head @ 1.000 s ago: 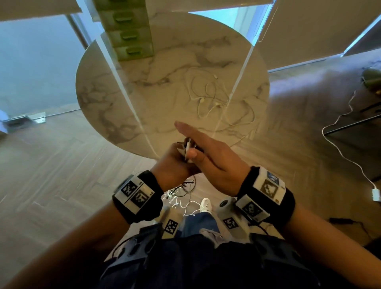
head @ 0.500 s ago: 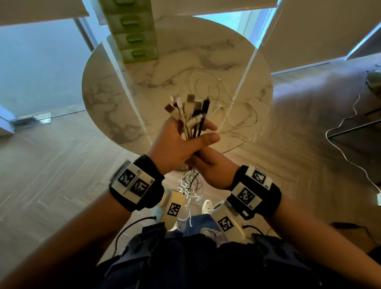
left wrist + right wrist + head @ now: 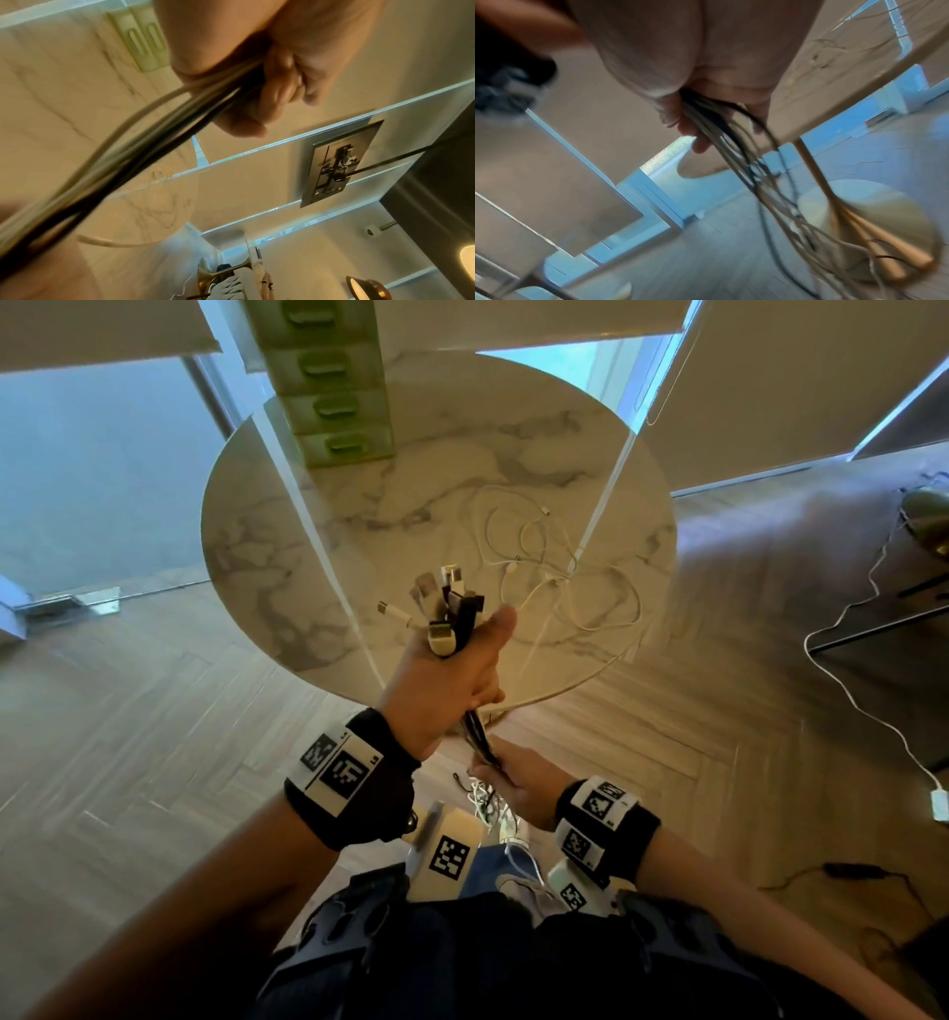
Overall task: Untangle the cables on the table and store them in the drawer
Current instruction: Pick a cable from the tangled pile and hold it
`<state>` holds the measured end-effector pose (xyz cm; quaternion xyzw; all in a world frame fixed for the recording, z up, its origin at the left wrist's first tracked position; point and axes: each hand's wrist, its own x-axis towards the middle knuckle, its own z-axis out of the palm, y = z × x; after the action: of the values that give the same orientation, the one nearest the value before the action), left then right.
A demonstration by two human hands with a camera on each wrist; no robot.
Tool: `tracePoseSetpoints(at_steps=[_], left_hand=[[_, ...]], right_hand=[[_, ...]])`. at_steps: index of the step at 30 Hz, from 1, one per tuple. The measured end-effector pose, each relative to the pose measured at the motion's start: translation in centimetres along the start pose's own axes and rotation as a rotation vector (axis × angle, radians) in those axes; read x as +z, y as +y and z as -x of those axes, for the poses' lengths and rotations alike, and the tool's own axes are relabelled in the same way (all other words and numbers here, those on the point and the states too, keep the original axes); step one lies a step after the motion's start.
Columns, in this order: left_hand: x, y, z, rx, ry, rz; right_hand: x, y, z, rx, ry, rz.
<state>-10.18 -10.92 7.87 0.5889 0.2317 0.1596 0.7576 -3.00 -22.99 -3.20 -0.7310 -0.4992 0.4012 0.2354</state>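
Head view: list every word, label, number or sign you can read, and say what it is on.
No readable words or numbers.
Left wristband: black-and-white square code markers, with small characters at the edge too blurred to read.
Right wristband: the same kind of markers, small print unreadable.
Wrist cameras: code markers only.

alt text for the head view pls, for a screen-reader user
The left hand grips a bundle of cables with plugs fanned upward, while the right hand holds their strands below. Behind, loose white cables lie on a round marble table beside a green drawer unit.
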Motion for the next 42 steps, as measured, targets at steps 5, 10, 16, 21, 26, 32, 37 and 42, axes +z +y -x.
tracePoseSetpoints(at_steps=[5,10,16,21,26,32,37,42], left_hand=[[-0.4,-1.8,0.5,0.045,0.002,-0.242],[-1.6,-3.3,1.0,-0.001,-0.068,-0.335],[-1.9,-3.5,1.0,0.043,-0.163,-0.309],[-1.8,-4.1,0.8,0.089,-0.131,-0.429],[-2.9,-4.3,0.6,-0.009,0.005,-0.332],[-2.1,-5.1,0.2,0.006,-0.034,-0.371],[-1.0,-5.7,-0.4,0.103,-0.106,-0.44],[-0.9,-6.5,-1.2,-0.035,-0.062,-0.382]], right_hand=[[-4.0,-1.1,0.8,0.046,0.188,-0.034],[-9.1,-7.9,3.0,-0.346,0.376,-0.309],[-8.6,-10.4,0.2,-0.372,0.222,0.082],[-7.8,-9.8,-1.4,-0.472,0.39,0.007],[-6.3,-9.1,-1.1,-0.38,0.444,-0.188],[-5.6,-8.7,-0.5,-0.434,0.445,-0.105],[-5.8,-7.1,-0.5,-0.544,0.468,0.099],[-7.5,-4.0,-0.5,-0.36,0.345,-0.128]])
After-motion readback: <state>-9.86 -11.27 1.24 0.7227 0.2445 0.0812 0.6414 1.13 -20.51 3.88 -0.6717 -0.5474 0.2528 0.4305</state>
